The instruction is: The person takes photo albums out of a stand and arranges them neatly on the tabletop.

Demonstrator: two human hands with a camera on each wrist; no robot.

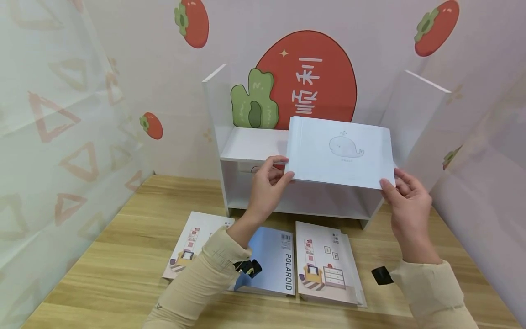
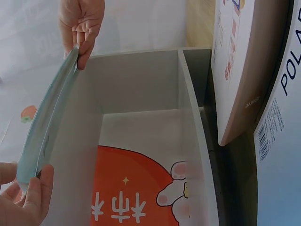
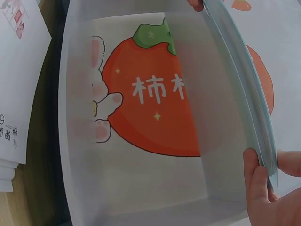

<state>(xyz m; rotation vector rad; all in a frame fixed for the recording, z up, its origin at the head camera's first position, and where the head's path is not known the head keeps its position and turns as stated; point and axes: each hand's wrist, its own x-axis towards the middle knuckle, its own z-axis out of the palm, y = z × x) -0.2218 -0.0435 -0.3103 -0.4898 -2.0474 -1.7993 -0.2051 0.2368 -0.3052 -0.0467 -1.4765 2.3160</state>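
Note:
A thin pale-blue album (image 1: 341, 151) with a small whale drawing on its cover is held up in front of the white shelf (image 1: 255, 142). My left hand (image 1: 265, 189) pinches its near left corner, thumb on the cover and fingers beneath. At the near right corner, my right hand (image 1: 408, 210) grips it the same way. Both wrist views show the album (image 2: 49, 117) nearly edge-on, with fingertips on either side of its edge. In the head view the album hides part of the upper shelf board.
On the wooden table (image 1: 111, 260) before the shelf lie a white illustrated album (image 1: 193, 237), partly behind my left arm, a blue POLAROID album (image 1: 271, 260), and another white illustrated album (image 1: 324, 265) atop something white. Upright side panels (image 1: 218, 100) bound the shelf. Printed sheets hang around.

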